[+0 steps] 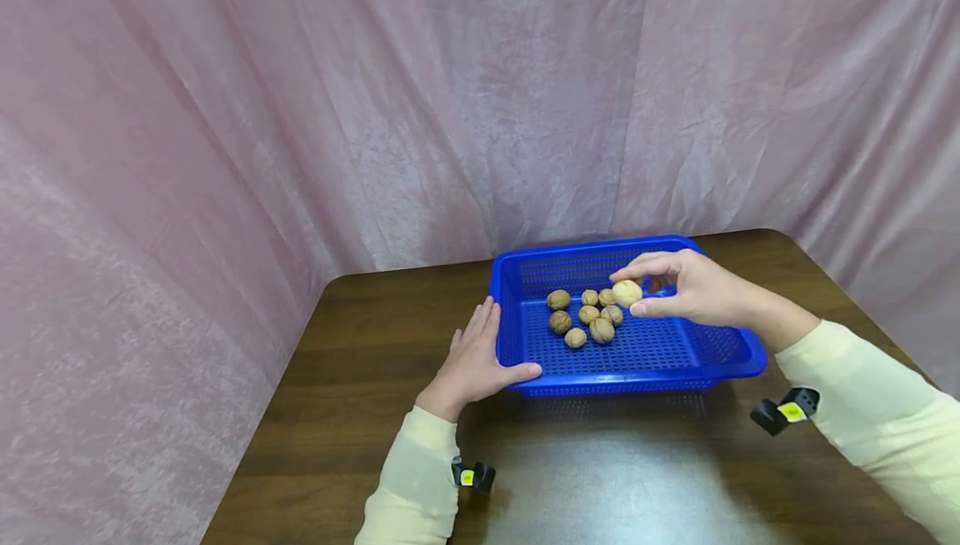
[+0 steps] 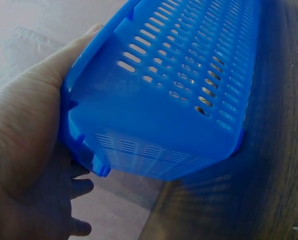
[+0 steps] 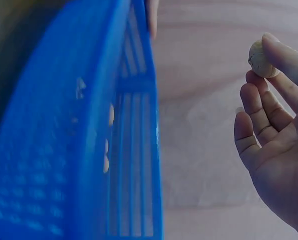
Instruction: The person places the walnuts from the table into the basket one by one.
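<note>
Between its thumb and fingers, my right hand (image 1: 696, 288) pinches a pale walnut (image 1: 627, 294), raised above the blue basket (image 1: 630, 382). The same walnut (image 3: 261, 61) shows in the right wrist view, at the fingertips, with the other fingers loosely bent. My left hand (image 1: 474, 366) rests at the basket's near left corner, its thumb on the front rim and its fingers straight along the left side. Several walnuts (image 1: 602, 330) lie on the perforated basket floor, left of the middle. Something reddish-brown (image 1: 657, 284) in the basket is mostly hidden behind my right hand.
The basket stands on a dark brown wooden table (image 1: 360, 395), towards its back edge. A pink curtain (image 1: 450, 112) hangs close behind the table and along the left. The basket's handle end (image 1: 746, 359) juts out under my right forearm.
</note>
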Tool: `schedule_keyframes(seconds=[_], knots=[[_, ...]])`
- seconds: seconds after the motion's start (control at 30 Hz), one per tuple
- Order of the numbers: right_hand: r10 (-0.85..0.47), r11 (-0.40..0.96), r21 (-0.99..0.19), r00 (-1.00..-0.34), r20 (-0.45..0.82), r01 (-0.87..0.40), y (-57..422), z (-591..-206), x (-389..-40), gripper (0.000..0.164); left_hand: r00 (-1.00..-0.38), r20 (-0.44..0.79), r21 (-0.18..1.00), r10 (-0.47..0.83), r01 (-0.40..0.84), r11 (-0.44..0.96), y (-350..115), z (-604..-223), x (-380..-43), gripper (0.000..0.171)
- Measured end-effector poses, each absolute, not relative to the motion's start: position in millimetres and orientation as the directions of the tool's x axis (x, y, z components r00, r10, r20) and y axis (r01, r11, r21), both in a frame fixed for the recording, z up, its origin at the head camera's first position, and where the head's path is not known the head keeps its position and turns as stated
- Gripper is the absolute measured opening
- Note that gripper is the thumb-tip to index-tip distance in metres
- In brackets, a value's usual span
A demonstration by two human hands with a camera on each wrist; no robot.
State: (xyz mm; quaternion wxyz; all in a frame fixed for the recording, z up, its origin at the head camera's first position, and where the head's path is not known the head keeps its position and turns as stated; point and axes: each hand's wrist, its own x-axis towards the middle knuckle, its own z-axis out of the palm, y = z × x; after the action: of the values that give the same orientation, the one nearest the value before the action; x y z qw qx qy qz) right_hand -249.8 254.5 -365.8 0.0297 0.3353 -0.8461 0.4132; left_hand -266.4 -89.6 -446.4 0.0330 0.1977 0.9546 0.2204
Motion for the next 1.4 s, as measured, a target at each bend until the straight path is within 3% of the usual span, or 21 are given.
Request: schedule_keyframes(seconds=[0.23,0.6,0.83,1.13,1.4], knots=[[-0.455,0.562,-0.728,-0.882,0.123,-0.392,269.8,-375.0,-304.2,0.042,-0.922,0.014,0.445,0.388,0.353,0.823,-90.1,-449.1,-264.0,0.122],[-0.404,0.616,-0.745,-0.915,-0.019,-0.256,275.7,-397.7,-351.5,0.046,-0.918,0.027,0.438,0.396,0.367,0.821,-90.3,-448.0,-262.0,0.126],[-0.379,0.648,-0.737,-0.92,-0.095,-0.191,280.2,-420.3,-360.2,0.043,-0.916,0.025,0.435,0.401,0.371,0.821,-88.5,-447.6,-261.6,0.123],[-0.395,0.709,-0.673,-0.909,-0.133,-0.209,283.4,-443.9,-357.3,0.047,-0.912,0.028,0.43,0.41,0.381,0.818,-87.7,-447.9,-261.5,0.127],[-0.411,0.74,-0.645,-0.887,-0.21,-0.191,279.8,-451.8,-356.0,0.038,-0.913,0.018,0.445,0.408,0.373,0.815,-90.1,-449.2,-259.5,0.12]])
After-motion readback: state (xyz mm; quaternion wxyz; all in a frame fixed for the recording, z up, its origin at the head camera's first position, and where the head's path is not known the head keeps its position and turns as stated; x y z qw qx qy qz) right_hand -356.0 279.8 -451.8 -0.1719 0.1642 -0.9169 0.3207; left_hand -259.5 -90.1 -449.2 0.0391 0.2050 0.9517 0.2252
